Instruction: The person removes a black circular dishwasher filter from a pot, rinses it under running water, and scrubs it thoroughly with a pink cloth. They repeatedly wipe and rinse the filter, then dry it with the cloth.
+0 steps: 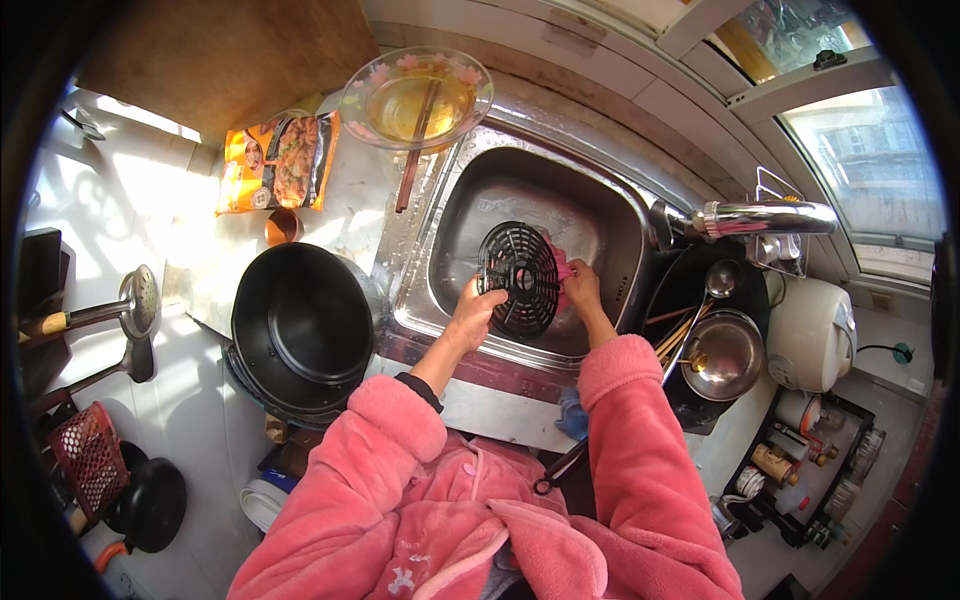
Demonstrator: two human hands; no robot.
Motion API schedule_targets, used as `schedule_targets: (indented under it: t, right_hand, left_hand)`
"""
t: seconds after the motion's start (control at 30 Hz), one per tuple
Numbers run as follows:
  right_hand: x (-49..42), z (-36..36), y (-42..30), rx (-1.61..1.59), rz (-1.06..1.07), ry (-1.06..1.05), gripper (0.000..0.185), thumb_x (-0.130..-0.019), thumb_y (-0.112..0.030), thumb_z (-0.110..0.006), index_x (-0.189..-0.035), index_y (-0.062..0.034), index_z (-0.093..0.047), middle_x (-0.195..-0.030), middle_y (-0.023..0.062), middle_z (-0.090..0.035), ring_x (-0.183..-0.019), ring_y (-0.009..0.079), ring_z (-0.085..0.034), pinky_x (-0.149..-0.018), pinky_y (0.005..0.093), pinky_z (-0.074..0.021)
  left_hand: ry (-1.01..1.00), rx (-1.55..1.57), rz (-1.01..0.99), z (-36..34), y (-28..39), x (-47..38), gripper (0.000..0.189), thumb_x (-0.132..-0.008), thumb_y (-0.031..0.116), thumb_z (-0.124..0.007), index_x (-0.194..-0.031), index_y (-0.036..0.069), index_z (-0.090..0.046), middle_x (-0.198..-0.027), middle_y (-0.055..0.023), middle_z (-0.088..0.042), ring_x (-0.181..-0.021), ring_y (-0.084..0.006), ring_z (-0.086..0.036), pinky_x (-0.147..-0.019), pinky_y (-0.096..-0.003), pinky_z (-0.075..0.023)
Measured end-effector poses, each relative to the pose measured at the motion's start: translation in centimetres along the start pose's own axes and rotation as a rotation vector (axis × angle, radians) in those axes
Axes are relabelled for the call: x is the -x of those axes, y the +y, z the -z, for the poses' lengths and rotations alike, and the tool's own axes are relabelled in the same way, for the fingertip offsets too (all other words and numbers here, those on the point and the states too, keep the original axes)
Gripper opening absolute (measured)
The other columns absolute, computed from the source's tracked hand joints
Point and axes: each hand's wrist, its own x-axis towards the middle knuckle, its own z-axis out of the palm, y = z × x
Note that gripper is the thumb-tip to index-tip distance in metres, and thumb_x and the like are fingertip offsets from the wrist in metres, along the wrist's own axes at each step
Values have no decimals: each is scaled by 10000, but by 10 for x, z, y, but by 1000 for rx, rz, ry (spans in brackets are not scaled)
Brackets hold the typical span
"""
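My left hand (pixel 476 315) grips the near left edge of a round black slotted rack (pixel 519 280), held tilted over the stainless steel sink basin (pixel 480 187). At the rack's right side, my right hand (pixel 582 289) holds a pink cloth (pixel 558 262), which lies partly behind the rack and against it. Some of the cloth shows through the slots. A large black pot (pixel 304 315) stands left of the sink. Behind it are a small brown cup (pixel 283 227) and an orange food packet (pixel 274 161).
A glass bowl (pixel 360 112) of yellowish liquid with chopsticks (pixel 409 180) stands at the sink's back left corner. The chrome faucet (pixel 772 219) reaches over the right side, near a metal ladle (pixel 722 279), a metal bowl (pixel 724 356) and a white appliance (pixel 810 334). A blue cloth (pixel 572 414) hangs at the front edge.
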Motion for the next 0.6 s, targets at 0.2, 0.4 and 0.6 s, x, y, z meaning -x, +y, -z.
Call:
schedule_targets:
  t: [0.2, 0.4, 0.6]
  right_hand:
    - [-12, 29, -39, -212, -67, 126, 281, -819, -110, -548, -1079, -49, -639, -995, 179, -682, -953, 314, -642, -859, 394, -488]
    - [-19, 43, -61, -463, 262, 173, 213, -893, -51, -548, -1086, -47, -640, -926, 98, -679, -853, 182, -627, -796, 314, -495]
    - [-17, 52, -99, -709, 340, 68, 196, -913, -3, -528, -1070, -27, -642, -887, 25, -647, -803, 87, -581, -714, 252, -489]
  left_hand:
    - [53, -55, -31, 4, -7, -4, 286, -757, -52, -556, -1034, -2, -608, -908, -43, -662, -777, -128, -609, -698, -272, -505]
    - [-23, -90, 115, -3, 2, -10, 282, -763, -40, -537, -1038, -11, -592, -903, -91, -665, -791, -181, -662, -711, -333, -573]
    - [-62, -39, 158, -1, 6, -10, 273, -764, -41, -543, -1034, -34, -583, -884, -95, -658, -739, -179, -667, -660, -337, -594]
